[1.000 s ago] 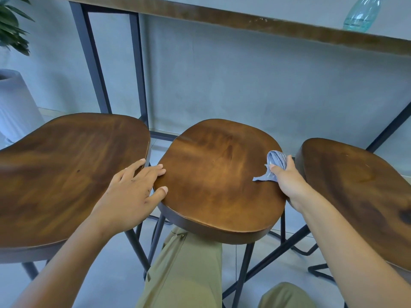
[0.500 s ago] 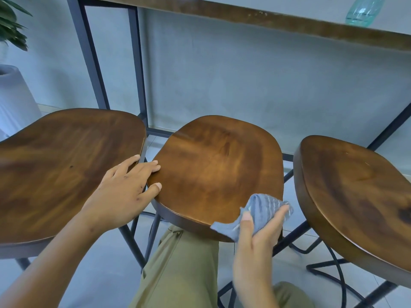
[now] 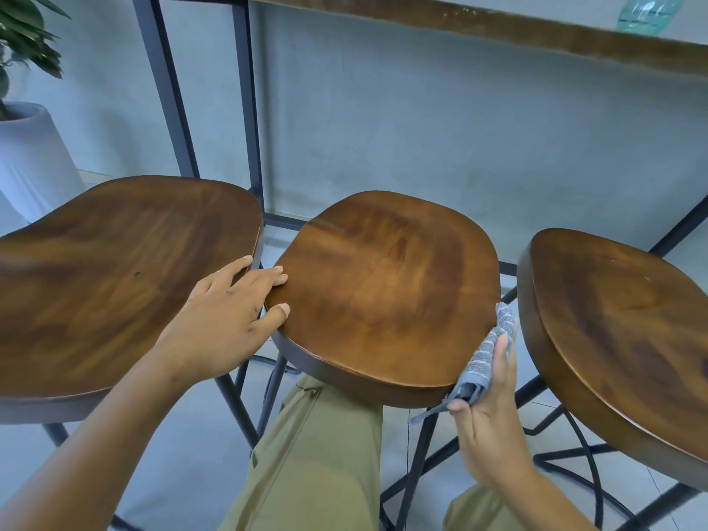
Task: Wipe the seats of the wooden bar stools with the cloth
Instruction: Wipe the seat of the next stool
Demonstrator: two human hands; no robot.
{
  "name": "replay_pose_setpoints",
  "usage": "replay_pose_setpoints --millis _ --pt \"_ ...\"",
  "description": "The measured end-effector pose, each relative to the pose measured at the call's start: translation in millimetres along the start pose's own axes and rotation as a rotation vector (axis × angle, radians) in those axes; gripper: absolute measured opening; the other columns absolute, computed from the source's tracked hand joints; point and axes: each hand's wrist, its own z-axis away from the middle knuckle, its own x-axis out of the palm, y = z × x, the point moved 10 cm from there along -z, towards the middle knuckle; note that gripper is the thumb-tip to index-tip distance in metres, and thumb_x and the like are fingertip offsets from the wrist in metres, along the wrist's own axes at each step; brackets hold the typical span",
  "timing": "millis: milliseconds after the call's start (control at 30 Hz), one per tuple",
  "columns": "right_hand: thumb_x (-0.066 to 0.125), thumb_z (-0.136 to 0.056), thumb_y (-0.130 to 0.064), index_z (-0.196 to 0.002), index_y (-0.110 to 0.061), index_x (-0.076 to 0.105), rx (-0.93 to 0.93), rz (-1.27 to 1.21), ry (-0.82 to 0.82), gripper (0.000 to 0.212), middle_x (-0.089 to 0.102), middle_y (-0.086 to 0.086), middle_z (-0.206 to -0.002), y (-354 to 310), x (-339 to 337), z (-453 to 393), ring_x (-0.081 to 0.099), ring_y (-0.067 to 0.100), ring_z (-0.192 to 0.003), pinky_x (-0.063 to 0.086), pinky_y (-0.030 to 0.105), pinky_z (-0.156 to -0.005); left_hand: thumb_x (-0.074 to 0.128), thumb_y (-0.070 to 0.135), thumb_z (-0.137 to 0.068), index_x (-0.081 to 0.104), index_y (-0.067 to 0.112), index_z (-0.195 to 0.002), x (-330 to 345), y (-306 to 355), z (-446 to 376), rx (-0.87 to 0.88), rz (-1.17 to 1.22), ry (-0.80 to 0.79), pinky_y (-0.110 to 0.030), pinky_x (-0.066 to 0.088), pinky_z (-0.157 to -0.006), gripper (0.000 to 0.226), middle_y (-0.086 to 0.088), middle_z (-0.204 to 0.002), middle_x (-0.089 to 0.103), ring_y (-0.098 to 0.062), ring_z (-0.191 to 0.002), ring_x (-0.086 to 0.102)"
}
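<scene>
bottle (image 3: 650,11) on counter (image 3: 498,32) | potted plant (image 3: 27,44) far left | olive trousers (image 3: 318,454)

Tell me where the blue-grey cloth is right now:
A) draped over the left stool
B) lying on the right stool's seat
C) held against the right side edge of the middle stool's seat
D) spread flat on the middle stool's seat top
C: the right hand presses the blue-grey cloth against the right side edge of the middle brown wooden stool seat, in the gap before the right stool, with none of it on the seat top.
</scene>
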Motion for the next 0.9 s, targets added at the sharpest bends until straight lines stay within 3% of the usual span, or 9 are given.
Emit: replay_pose_setpoints --millis 67,100,167,267,467,567,700,800,900 --pt "0.025 -0.084 -0.085 -0.15 -0.051 -0.02 -0.014 0.018 0.0 0.087 -0.012 0.012 -0.166 1.8 -2.2 -2.1 -0.01 0.001 -0.151 0.018 0.013 -0.112 0.029 0.055 -0.1 0.033 0.038 -0.148 0.0 -0.1 0.5 -0.002 0.0 -0.002 -0.044 0.014 -0.121 0.051 0.02 -0.158 0.03 -0.01 -0.151 0.006" --pt "0.024 -0.084 -0.085 -0.15 -0.051 -0.02 -0.019 0.029 0.002 0.087 -0.013 0.011 -0.166 0.4 -1.3 -1.7 -0.008 0.003 -0.152 0.025 0.02 -0.112 0.029 0.055 -0.1 0.032 0.038 -0.149 0.3 0.2 0.1 -0.003 -0.007 -0.005 -0.044 0.014 -0.121 0.051 0.019 -0.158 0.03 -0.01 -0.151 0.006" --pt "0.025 -0.089 -0.079 -0.153 -0.043 -0.02 -0.064 0.09 0.022 0.087 -0.017 0.011 -0.165 -7.5 2.9 2.1 -0.001 0.026 -0.155 0.04 0.052 -0.109 0.028 0.054 -0.101 0.031 0.038 -0.149 0.3 1.2 -0.2 -0.003 -0.01 -0.008 -0.044 0.014 -0.121 0.051 0.018 -0.159 0.029 -0.011 -0.151 0.007" --pt "0.033 -0.1 -0.061 -0.158 -0.025 -0.011 -0.223 0.19 0.106 0.081 -0.023 0.014 -0.163 -37.7 14.4 13.8 0.001 0.053 -0.148 0.033 0.075 -0.102 0.029 0.052 -0.101 0.032 0.036 -0.15 -1.9 3.1 1.1 -0.002 -0.003 -0.005 -0.043 0.013 -0.121 0.051 0.017 -0.159 0.029 -0.012 -0.151 0.007" --pt "0.04 -0.101 -0.054 -0.147 -0.01 0.014 -0.227 0.526 0.23 0.069 0.0 0.043 -0.15 -67.3 41.1 25.4 0.006 0.07 -0.137 0.014 0.076 -0.11 0.029 0.052 -0.102 0.031 0.036 -0.15 -2.7 3.5 1.4 0.003 -0.004 0.005 -0.04 0.012 -0.121 0.051 0.019 -0.159 0.028 -0.011 -0.151 0.006" --pt "0.061 -0.088 -0.041 -0.147 -0.018 0.021 -0.315 0.725 0.241 0.075 0.007 0.035 -0.152 -81.5 52.6 27.6 0.011 0.068 -0.136 0.007 0.072 -0.114 0.028 0.053 -0.101 0.03 0.037 -0.15 -2.0 3.1 0.4 0.009 -0.01 0.013 -0.04 0.011 -0.121 0.052 0.019 -0.159 0.027 -0.011 -0.151 0.006" --pt "0.061 -0.088 -0.025 -0.156 -0.031 0.021 -0.445 0.859 0.216 0.08 0.024 0.023 -0.155 -108.7 72.0 29.6 0.022 0.054 -0.14 0.013 0.06 -0.119 0.032 0.056 -0.1 0.034 0.04 -0.148 0.4 -1.9 -2.0 0.023 0.048 0.015 -0.04 0.011 -0.121 0.051 0.022 -0.158 0.029 -0.007 -0.151 0.005" --pt "0.062 -0.09 -0.032 -0.157 -0.034 0.023 -0.546 0.858 0.131 0.078 0.032 0.017 -0.154 -119.7 80.9 31.1 0.03 0.047 -0.139 0.017 0.054 -0.117 0.043 0.051 -0.099 0.045 0.041 -0.141 -3.6 -9.5 -3.8 0.013 0.27 -0.001 -0.034 0.013 -0.118 0.043 0.024 -0.153 0.038 0.0 -0.148 0.011" --pt "0.054 -0.096 -0.049 -0.157 -0.033 0.027 -0.721 0.918 0.029 0.068 0.031 0.013 -0.156 -118.1 75.8 32.2 0.035 0.042 -0.138 0.017 0.05 -0.117 0.047 0.044 -0.099 0.05 0.04 -0.139 -14.1 -13.7 -1.6 -0.01 0.434 -0.021 -0.03 0.03 -0.113 0.04 0.017 -0.146 0.048 -0.009 -0.141 0.037"
